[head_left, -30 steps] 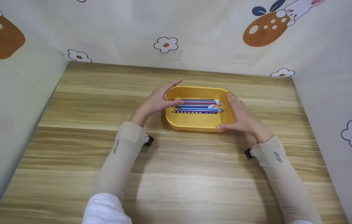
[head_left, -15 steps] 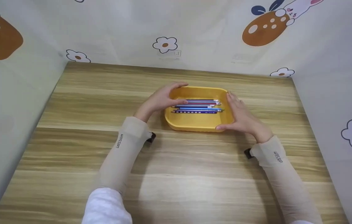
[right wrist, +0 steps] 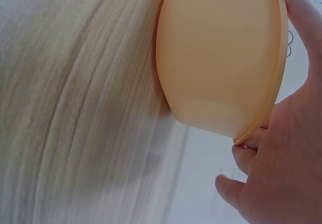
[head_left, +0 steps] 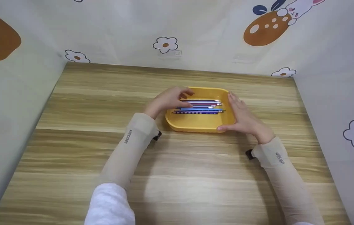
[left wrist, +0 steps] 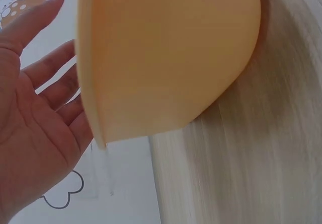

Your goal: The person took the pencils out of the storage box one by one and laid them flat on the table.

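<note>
A yellow plastic box (head_left: 192,129) with rounded corners stands on the table in the head view. Several pencils (head_left: 200,109), mostly blue and purple with one reddish, lie side by side in it. Over the box's left end reaches my left hand (head_left: 170,98), its fingers loosely bent and its thumb above the pencils' left ends; no pencil is seen between them. My right hand (head_left: 245,118) grips the box's right end, thumb on the front rim and fingers at the back corner. Both wrist views show the box's outer wall (left wrist: 171,58) beside the hand.
The wood-grain table (head_left: 189,181) runs back to a pale curtain (head_left: 208,37) printed with flowers and rabbits. More of this curtain closes in the left and right sides. A black wrist mount (head_left: 157,135) sits under the left sleeve, another (head_left: 250,154) under the right.
My left hand has moved right and inward over the box, its fingers bending down from a spread pose toward the pencils. The right hand, box and pencils look unmoved.
</note>
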{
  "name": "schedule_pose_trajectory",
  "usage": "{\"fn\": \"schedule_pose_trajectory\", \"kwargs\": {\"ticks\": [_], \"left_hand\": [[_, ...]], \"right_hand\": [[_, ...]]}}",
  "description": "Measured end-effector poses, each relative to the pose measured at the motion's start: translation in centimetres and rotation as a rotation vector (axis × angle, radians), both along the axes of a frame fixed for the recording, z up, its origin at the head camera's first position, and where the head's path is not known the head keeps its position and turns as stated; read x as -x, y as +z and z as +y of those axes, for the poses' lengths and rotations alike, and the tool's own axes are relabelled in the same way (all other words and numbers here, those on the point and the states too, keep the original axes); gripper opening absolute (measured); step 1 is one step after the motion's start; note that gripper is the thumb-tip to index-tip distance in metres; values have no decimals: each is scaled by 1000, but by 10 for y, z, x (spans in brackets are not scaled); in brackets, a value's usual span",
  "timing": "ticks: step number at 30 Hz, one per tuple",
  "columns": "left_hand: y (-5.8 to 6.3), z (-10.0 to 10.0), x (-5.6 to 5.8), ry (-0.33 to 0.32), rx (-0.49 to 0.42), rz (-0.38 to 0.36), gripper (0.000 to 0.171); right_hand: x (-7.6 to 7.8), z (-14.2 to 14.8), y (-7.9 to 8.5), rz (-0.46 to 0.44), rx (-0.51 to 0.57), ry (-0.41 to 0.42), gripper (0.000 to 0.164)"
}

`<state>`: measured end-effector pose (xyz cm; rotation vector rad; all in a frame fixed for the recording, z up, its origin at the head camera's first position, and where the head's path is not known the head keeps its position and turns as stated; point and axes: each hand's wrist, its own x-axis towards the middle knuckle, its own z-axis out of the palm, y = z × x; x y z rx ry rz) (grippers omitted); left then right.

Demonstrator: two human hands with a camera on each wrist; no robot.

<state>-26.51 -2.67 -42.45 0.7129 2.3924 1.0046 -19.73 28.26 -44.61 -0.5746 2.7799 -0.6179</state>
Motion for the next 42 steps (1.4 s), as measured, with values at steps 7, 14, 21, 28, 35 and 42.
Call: {"fn": "schedule_pose_trajectory", "kwargs": {"ticks": [7, 14, 21, 28, 35, 42], "left_hand": [[-9, 10, 3, -75, 99, 47, 35], [-11, 18, -4, -87, 271, 103, 22], [-16, 23, -10, -72, 379, 138, 6], [-19, 27, -10, -81, 437, 206, 10], [-23, 30, -11, -120, 509, 328, 17], [-26, 30, -10, -116, 493, 327, 19]], "right_hand": [[0, 0, 1, -1, -7, -3, 134], [-1, 1, 0, -14, -4, -6, 136], [0, 0, 0, -23, -14, -12, 136], [1, 0, 0, -17, -13, -10, 136], [0, 0, 1, -8, -17, -6, 135], [0, -1, 1, -18, -18, -18, 136]]}}
